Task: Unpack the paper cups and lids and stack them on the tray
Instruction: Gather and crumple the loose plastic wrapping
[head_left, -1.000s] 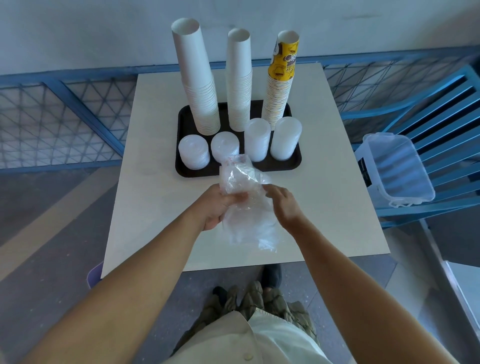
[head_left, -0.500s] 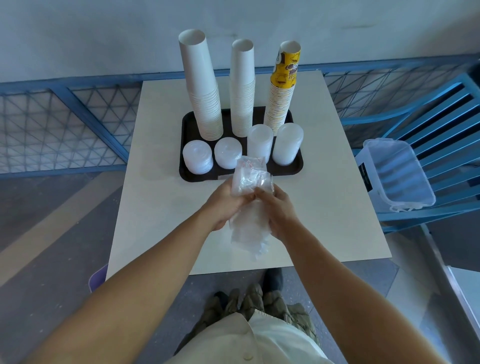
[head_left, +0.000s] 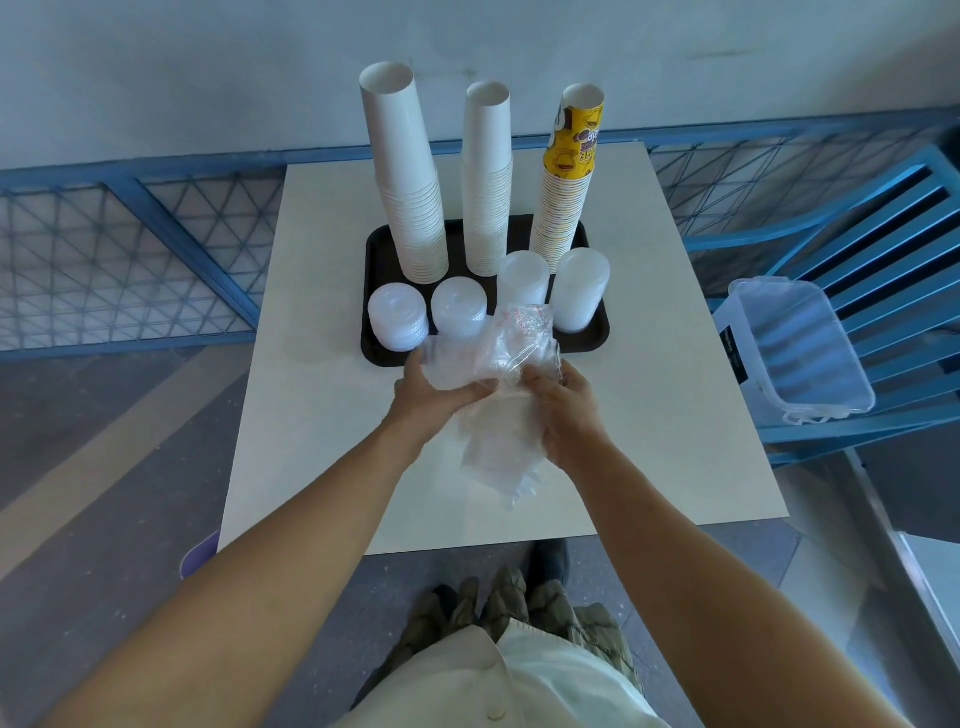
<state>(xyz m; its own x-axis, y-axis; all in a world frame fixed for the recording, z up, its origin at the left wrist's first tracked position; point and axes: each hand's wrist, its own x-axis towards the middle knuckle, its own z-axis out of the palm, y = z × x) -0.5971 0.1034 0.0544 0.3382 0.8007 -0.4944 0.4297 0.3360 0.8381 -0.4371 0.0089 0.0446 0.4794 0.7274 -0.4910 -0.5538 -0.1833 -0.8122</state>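
Observation:
A black tray (head_left: 597, 332) sits on the white table (head_left: 311, 415). On it stand two tall white paper cup stacks (head_left: 410, 197) (head_left: 485, 182) and a stack topped by a yellow printed cup (head_left: 563, 182). Several stacks of clear plastic lids line the front: (head_left: 397, 317), (head_left: 460, 309), (head_left: 522, 273), (head_left: 579, 286). Just in front of the tray, my left hand (head_left: 431, 395) and my right hand (head_left: 569, 410) both grip a crumpled clear plastic bag (head_left: 498, 415), which hangs down between them over the table. Its contents cannot be told.
A clear plastic tub (head_left: 800, 348) rests on a blue slatted chair (head_left: 893, 249) to the right of the table. A blue mesh railing (head_left: 130, 249) runs behind the table. A purple object (head_left: 200, 551) peeks out under the table's near left corner.
Both hands have drawn closer together on the bag and bunched its top up; the bag now sits nearer the tray's front edge.

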